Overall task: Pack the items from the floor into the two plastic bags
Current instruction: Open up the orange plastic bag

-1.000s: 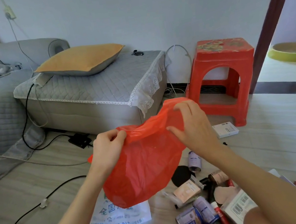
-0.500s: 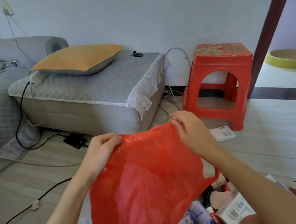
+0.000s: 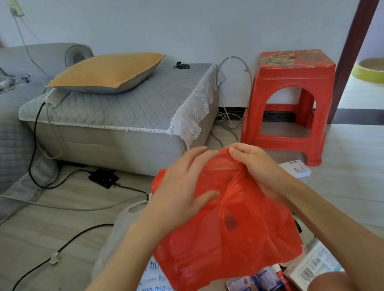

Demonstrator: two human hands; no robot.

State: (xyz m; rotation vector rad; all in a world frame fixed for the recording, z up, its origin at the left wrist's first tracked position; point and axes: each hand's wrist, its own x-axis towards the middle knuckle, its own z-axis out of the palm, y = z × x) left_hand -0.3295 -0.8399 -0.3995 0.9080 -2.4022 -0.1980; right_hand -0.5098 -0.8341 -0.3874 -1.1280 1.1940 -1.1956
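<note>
I hold a red plastic bag (image 3: pixel 225 242) up in front of me with both hands. My left hand (image 3: pixel 182 186) pinches the bag's top edge, thumb lying across the front of the plastic. My right hand (image 3: pixel 256 165) pinches the same edge right beside it, fingers curled into the plastic. A white printed plastic bag (image 3: pixel 123 245) lies flat on the floor under my left forearm. Small tins, tubes and a barcoded box (image 3: pixel 309 270) lie on the floor below the red bag, partly hidden by it. A white box (image 3: pixel 298 169) lies by the stool.
A red plastic stool (image 3: pixel 287 106) stands against the wall on the right. A grey quilted sofa section (image 3: pixel 121 116) with an orange cushion (image 3: pixel 105 73) is ahead on the left. Black and white cables (image 3: pixel 59 249) run across the wooden floor. A doorway opens at far right.
My hands have come close together at the bag's top edge, and the bag has shifted to the right. The white bag on the floor now shows beneath my left arm.
</note>
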